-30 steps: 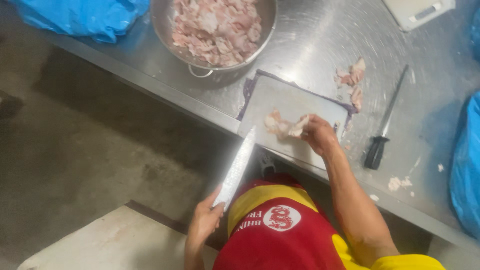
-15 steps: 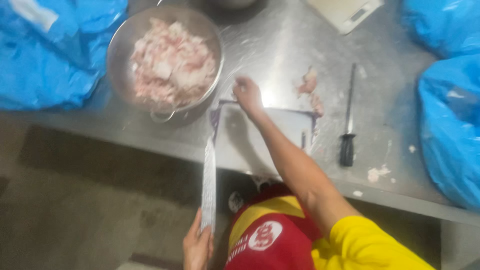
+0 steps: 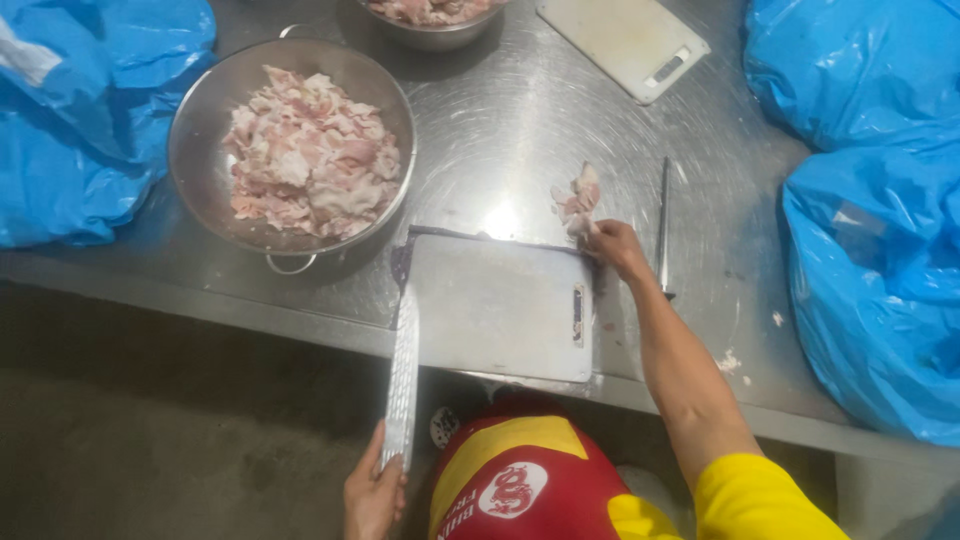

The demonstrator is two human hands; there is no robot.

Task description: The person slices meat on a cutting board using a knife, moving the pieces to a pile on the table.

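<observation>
My left hand [image 3: 372, 495] is below the table edge and grips the handle of a long, wide cleaver [image 3: 402, 370], whose blade points up towards the left side of a bare grey cutting board [image 3: 495, 305]. My right hand [image 3: 615, 248] reaches past the board's far right corner. Its fingers are closed on a piece from a small pile of raw pink meat [image 3: 577, 198] lying on the steel table [image 3: 500, 130]. A large metal bowl [image 3: 190, 150] full of cut meat [image 3: 305, 160] stands left of the board.
A sharpening steel [image 3: 663, 225] lies just right of my right hand. A second bowl of meat [image 3: 432, 14] and a white scale [image 3: 625, 40] sit at the back. Blue plastic bags lie at the left [image 3: 80, 110] and right [image 3: 870, 200].
My right hand left the meat on the board, swung to the board's far left corner near the bowl, then crossed to the small pile at the right. The board now lies bare.
</observation>
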